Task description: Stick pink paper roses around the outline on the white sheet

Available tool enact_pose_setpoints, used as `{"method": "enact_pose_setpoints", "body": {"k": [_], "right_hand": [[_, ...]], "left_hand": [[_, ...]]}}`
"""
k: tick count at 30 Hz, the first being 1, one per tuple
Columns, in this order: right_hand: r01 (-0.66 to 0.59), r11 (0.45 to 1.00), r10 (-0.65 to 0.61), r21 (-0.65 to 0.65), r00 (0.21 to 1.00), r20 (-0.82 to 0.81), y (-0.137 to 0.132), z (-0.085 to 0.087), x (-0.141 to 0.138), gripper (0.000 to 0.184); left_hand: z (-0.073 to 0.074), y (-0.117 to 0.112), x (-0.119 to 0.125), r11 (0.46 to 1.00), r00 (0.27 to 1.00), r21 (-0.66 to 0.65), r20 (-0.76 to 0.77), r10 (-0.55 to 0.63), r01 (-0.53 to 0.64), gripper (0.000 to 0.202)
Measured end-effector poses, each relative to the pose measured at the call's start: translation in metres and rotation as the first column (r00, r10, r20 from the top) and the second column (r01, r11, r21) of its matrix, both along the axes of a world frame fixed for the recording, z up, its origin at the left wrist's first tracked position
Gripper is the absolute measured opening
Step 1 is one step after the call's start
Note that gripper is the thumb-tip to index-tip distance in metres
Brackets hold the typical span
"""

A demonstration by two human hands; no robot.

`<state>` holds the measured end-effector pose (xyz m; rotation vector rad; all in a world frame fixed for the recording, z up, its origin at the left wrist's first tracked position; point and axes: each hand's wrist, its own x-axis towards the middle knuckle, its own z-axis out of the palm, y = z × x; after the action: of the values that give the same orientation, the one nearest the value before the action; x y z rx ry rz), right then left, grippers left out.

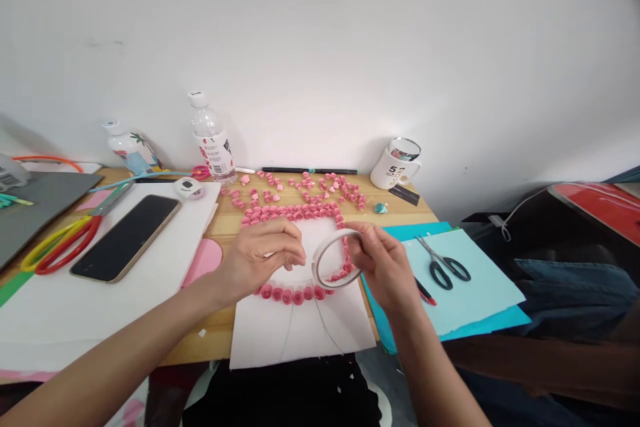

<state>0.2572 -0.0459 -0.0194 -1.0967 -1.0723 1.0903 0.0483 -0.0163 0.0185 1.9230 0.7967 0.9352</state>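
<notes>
My right hand (383,265) grips a white roll of tape (334,258), held upright above a white sheet of paper (300,330). My left hand (265,253) pinches at the roll's left side, fingers closed, seemingly on the tape's end. Small pink rolled paper roses (295,293) lie in a curved row on the sheet below the hands. Many more loose pink roses (300,203) are scattered on the wooden desk (227,223) behind.
Black scissors (444,263) lie on light blue paper (480,287) to the right. A white mug (397,163), two water bottles (213,140), a black pen (310,171), a phone (127,237) and red-yellow scissors (60,243) surround the work area.
</notes>
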Motion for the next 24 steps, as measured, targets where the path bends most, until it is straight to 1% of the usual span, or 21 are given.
{"method": "enact_pose_setpoints", "body": {"k": [1,2,3,5,6,7,8,9,10,11,14,17,19,21,22,24], "right_hand": [[-0.04,0.999,0.039,0.006,0.994,0.1,0.002,0.005,0.008,0.039],[-0.071,0.997,0.067,0.009,0.97,0.232,0.004,0.011,0.016,0.041],[-0.097,0.995,0.086,0.009,0.921,0.379,0.004,0.016,0.023,0.04],[-0.137,0.991,0.102,0.005,0.761,0.64,0.003,0.025,0.037,0.037],[-0.151,0.989,0.098,0.006,0.674,0.732,0.002,0.029,0.043,0.035],[-0.161,0.987,0.088,0.012,0.599,0.796,0.001,0.031,0.047,0.034],[-0.17,0.985,0.076,0.021,0.541,0.838,0.0,0.032,0.051,0.033],[-0.176,0.984,0.062,0.032,0.503,0.862,-0.001,0.032,0.053,0.032],[-0.18,0.983,0.052,0.042,0.485,0.873,-0.002,0.032,0.055,0.031],[-0.183,0.982,0.051,0.044,0.482,0.875,-0.003,0.032,0.056,0.03],[-0.2,0.98,0.096,0.013,0.523,0.847,-0.004,0.033,0.059,0.027],[-0.23,0.973,0.162,-0.036,0.558,0.814,-0.007,0.036,0.062,0.023],[-0.226,0.974,0.152,-0.027,0.557,0.817,-0.01,0.038,0.063,0.019],[-0.189,0.981,0.071,0.038,0.539,0.839,-0.013,0.038,0.063,0.015],[-0.149,0.984,-0.001,0.095,0.533,0.846,-0.014,0.037,0.061,0.014],[-0.034,0.972,-0.178,0.234,0.545,0.819,-0.017,0.034,0.057,0.011]], "left_hand": [[0.0,0.002,-0.006,0.997,0.996,0.023,-0.047,-0.074,0.075,0.032],[0.0,0.004,-0.013,0.992,0.989,0.03,-0.089,-0.121,0.124,0.033],[0.0,0.004,-0.019,0.991,0.987,0.044,-0.102,-0.122,0.127,0.035],[0.0,0.003,-0.032,0.989,0.983,0.074,-0.142,-0.113,0.125,0.039],[-0.001,0.002,-0.038,0.988,0.981,0.096,-0.164,-0.107,0.123,0.041],[-0.002,-0.001,-0.043,0.985,0.977,0.119,-0.187,-0.099,0.122,0.043],[-0.002,-0.004,-0.047,0.983,0.974,0.143,-0.209,-0.081,0.113,0.044],[-0.003,-0.007,-0.05,0.981,0.972,0.17,-0.227,-0.055,0.095,0.045],[-0.005,-0.009,-0.053,0.978,0.97,0.195,-0.242,-0.024,0.073,0.045],[-0.006,-0.011,-0.055,0.975,0.967,0.218,-0.254,0.007,0.05,0.045],[-0.011,-0.013,-0.06,0.965,0.961,0.262,-0.261,0.093,-0.022,0.041],[-0.016,-0.011,-0.065,0.956,0.962,0.28,-0.226,0.151,-0.084,0.036],[-0.017,-0.009,-0.069,0.939,0.965,0.328,-0.194,0.179,-0.108,0.03],[-0.017,-0.009,-0.072,0.892,0.971,0.445,-0.169,0.17,-0.079,0.023],[-0.016,-0.01,-0.073,0.854,0.975,0.518,-0.165,0.147,-0.041,0.02],[-0.013,-0.015,-0.072,0.75,0.983,0.661,-0.161,0.09,0.04,0.019]]}}
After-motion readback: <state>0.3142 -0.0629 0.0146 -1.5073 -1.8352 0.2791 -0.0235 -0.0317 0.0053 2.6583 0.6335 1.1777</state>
